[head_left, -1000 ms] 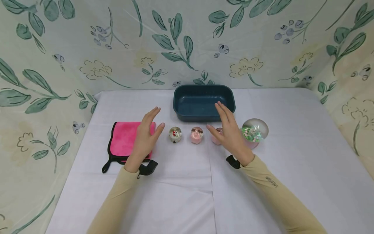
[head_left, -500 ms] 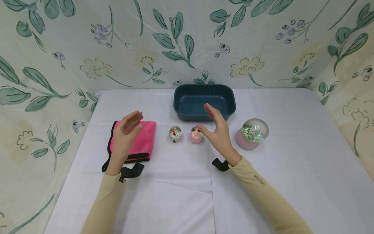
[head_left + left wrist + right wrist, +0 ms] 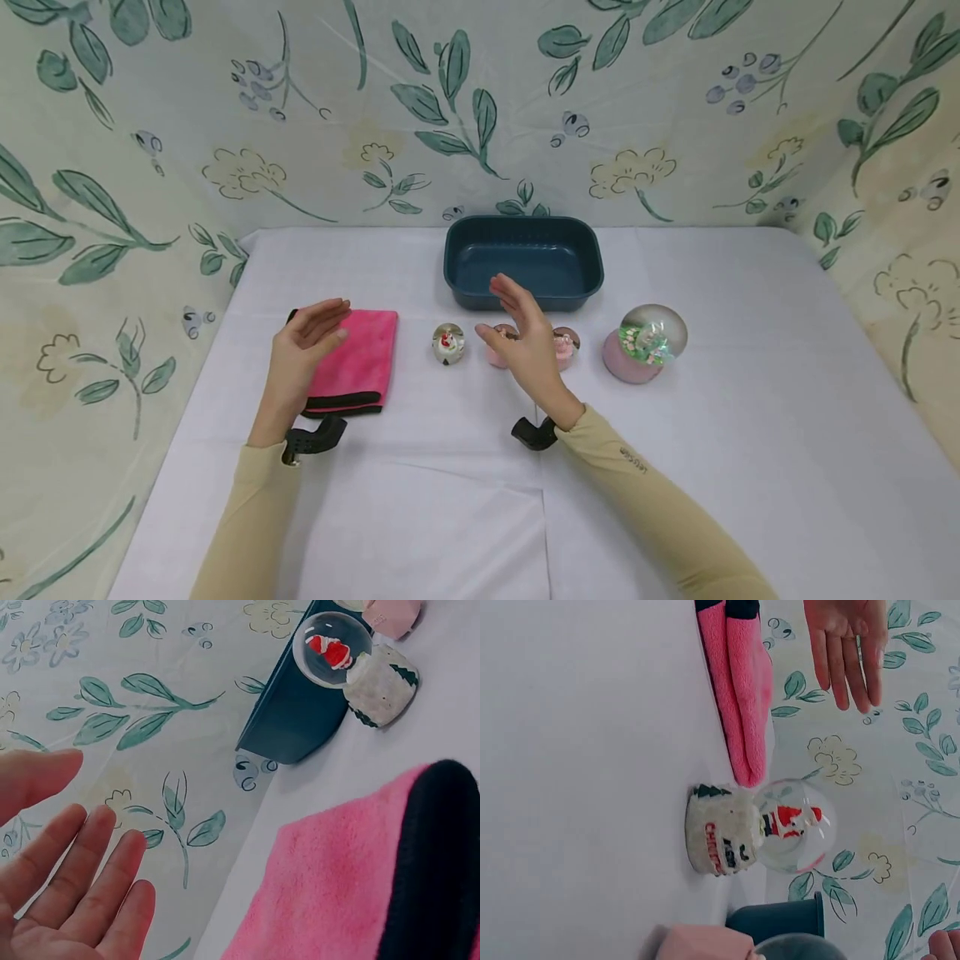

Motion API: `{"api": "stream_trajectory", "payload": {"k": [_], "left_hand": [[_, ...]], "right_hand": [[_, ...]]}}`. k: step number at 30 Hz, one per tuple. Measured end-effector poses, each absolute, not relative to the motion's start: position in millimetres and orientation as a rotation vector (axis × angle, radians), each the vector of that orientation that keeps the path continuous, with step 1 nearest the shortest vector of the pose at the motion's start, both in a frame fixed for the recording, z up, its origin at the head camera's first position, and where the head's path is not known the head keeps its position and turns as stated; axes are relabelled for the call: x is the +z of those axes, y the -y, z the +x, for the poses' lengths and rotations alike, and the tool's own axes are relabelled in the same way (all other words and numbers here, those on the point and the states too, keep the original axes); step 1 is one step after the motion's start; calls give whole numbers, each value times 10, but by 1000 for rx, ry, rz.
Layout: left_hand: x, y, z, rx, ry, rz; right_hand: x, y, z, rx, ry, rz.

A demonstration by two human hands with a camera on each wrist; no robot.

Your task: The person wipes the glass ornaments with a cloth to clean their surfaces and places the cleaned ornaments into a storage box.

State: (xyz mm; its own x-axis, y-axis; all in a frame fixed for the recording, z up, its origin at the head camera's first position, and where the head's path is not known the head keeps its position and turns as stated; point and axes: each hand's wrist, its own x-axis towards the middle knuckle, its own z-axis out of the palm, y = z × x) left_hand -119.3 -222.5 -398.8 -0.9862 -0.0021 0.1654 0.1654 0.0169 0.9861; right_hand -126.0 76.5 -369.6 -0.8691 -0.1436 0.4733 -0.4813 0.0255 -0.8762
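Note:
My left hand (image 3: pixel 303 358) hovers over the left part of a folded pink cloth (image 3: pixel 358 354) with black edging, fingers relaxed and holding nothing. My right hand (image 3: pixel 531 357) is held over the row of small snow globes, thumb apart from the fingers, nothing in its grasp. It partly hides a pink-based snow globe (image 3: pixel 497 357). To its left stands a white-based snow globe (image 3: pixel 448 344); a Santa figure shows inside this Santa globe (image 3: pixel 787 821) in the right wrist view. Just right of the hand is another small pink-based globe (image 3: pixel 566 346).
A dark blue rectangular tub (image 3: pixel 523 298) stands behind the small globes. A larger snow globe (image 3: pixel 645 346) with a pink base sits at the right of the row. White cloth (image 3: pixel 750 400) covers the table, with a leaf-patterned curtain (image 3: pixel 300 117) behind and at the sides.
Both hands have moved left. The left one went from the cloth's right part to its left; the right one went from near the large globe to the middle pink globe.

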Motion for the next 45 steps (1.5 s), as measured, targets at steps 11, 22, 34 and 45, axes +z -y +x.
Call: {"api": "stream_trajectory", "payload": {"k": [11, 22, 34, 45], "left_hand": [[-4138, 2289, -1259, -2084, 2342, -162], [-4294, 2404, -1344, -1794, 2721, -238], [-4420, 2445, -1410, -1443, 2968, -313], [-4467, 2373, -1421, -1279, 3034, -366]], "right_hand": [[-4080, -460, -1345, 1995, 2105, 660], [-4367, -321, -1368, 1918, 2313, 512], [-4468, -269, -1388, 1893, 2529, 413], [-4530, -245, -1396, 1819, 2615, 284]]}}
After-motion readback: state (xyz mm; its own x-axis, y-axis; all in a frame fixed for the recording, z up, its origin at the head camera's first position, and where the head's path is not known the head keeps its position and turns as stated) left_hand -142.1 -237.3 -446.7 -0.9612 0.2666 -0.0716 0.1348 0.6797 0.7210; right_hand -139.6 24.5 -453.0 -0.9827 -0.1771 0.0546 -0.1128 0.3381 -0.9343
